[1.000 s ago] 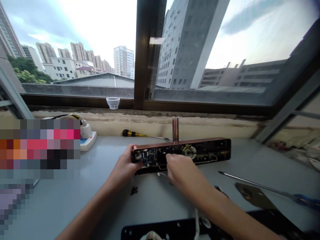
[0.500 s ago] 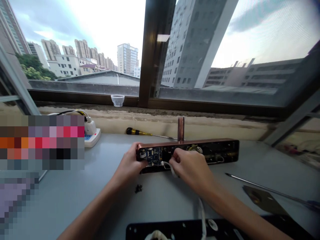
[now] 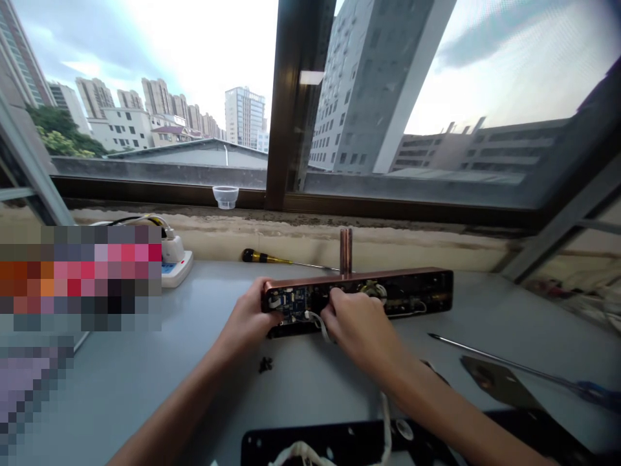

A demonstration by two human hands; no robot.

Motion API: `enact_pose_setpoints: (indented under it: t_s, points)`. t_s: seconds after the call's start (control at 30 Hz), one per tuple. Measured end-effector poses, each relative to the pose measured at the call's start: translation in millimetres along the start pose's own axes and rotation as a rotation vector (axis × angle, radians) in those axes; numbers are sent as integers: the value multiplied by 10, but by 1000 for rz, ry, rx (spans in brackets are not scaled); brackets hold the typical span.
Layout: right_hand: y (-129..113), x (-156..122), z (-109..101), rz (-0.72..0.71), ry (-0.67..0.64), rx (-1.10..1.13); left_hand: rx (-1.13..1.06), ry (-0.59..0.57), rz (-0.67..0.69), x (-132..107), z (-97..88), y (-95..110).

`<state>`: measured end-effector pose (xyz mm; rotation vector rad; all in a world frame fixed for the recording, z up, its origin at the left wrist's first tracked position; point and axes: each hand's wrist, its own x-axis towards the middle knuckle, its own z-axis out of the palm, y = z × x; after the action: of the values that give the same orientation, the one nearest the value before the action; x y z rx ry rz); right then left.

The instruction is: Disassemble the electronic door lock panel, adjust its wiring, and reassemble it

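A long copper-coloured housing [image 3: 427, 291] lies on its side on the table, its open face toward me and a short copper tube [image 3: 346, 252] rising from its top edge. My left hand [image 3: 252, 307] grips its left end, thumb against the lower front by a blue circuit board [image 3: 294, 303]. Inside the housing, right of the board, the closed fingers of my right hand [image 3: 352, 320] reach in; what they hold, if anything, is hidden. A white cable [image 3: 317, 321] runs from the board toward that hand. Coiled wires [image 3: 376, 291] show just beyond it.
Small dark screws [image 3: 266, 365] lie in front of the housing. A yellow-handled screwdriver [image 3: 266, 257] rests behind it, another screwdriver [image 3: 504, 359] to the right beside a dark flat plate [image 3: 504, 386]. A black panel [image 3: 291, 437] with cables is nearest me. A power strip [image 3: 179, 268] stands left.
The whole view has shifted slightly. My right hand stays at the middle of the housing, its fingers a little changed in pose. My left hand keeps its grip.
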<state>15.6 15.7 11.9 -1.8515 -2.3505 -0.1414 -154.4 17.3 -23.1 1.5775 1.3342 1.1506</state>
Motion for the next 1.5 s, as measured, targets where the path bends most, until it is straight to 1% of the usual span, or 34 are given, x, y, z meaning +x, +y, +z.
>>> enact_pose_setpoints:
  t_s: [0.13, 0.33, 0.57, 0.67, 0.83, 1.07, 1.17, 1.37, 1.5]
  points:
    - [45, 8, -29, 1, -27, 37, 1, -13, 4, 0, -17, 14]
    - [186, 71, -32, -44, -46, 179, -1, -41, -1, -31, -46, 71]
    - [306, 95, -34, -58, -83, 369, 19, -55, -3, -3, -66, 51]
    - [328, 73, -32, -34, -74, 416, 13, -64, -7, 0, -63, 43]
    - [299, 55, 27, -5, -10, 434, 14, -62, -22, -12, -59, 48]
    - [220, 78, 132, 41, 98, 355, 67, -66, -8, -32, -72, 112]
    - [213, 83, 121, 31, 101, 341, 64, -77, -3, -36, -81, 118]
    - [221, 66, 82, -25, 66, 351, 46, -77, 16, -13, -90, 73]
    - [289, 25, -23, -49, 71, 379, 32, -61, 14, 1, -86, 48]
